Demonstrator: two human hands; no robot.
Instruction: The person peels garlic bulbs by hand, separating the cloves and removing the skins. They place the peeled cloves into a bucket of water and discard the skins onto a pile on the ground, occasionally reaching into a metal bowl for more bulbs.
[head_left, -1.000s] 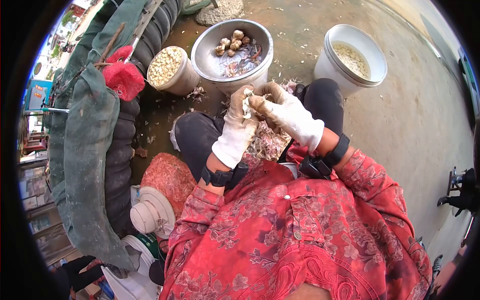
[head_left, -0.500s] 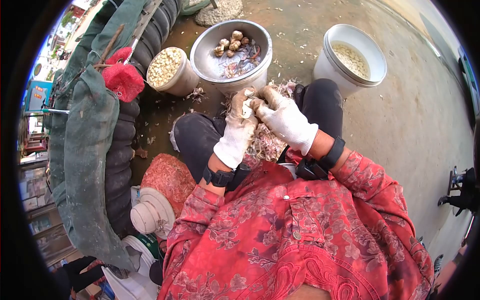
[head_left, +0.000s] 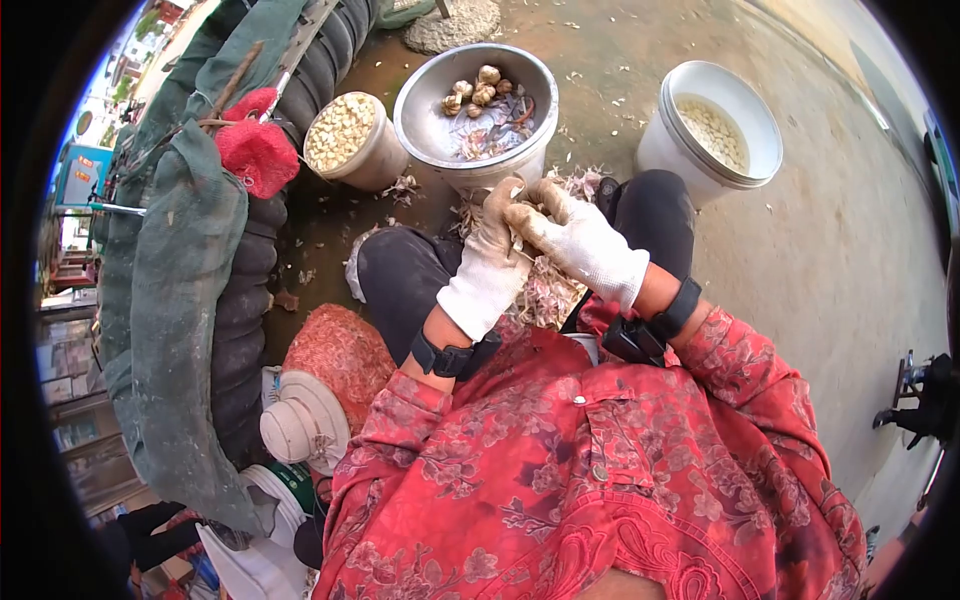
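Both of my hands wear dirty white gloves and meet above my lap. My left hand (head_left: 490, 262) and my right hand (head_left: 580, 240) pinch a small garlic bulb (head_left: 516, 222) between their fingertips; most of it is hidden by the fingers. Loose papery garlic skins (head_left: 545, 290) lie heaped on my lap under the hands. Just beyond the hands stands a metal bowl (head_left: 425, 95) holding several unpeeled garlic bulbs (head_left: 478, 90) and skins.
A small tub of peeled cloves (head_left: 345, 135) sits left of the bowl. A white bucket (head_left: 715, 125) with cloves stands at the right. A red mesh sack (head_left: 340, 355) and white lids lie by my left knee. A green tarp over tyres (head_left: 190, 270) borders the left side.
My two hands stay together on the garlic, fingers shifting slightly as they work it. The camera view has drifted a little, nothing else has moved.
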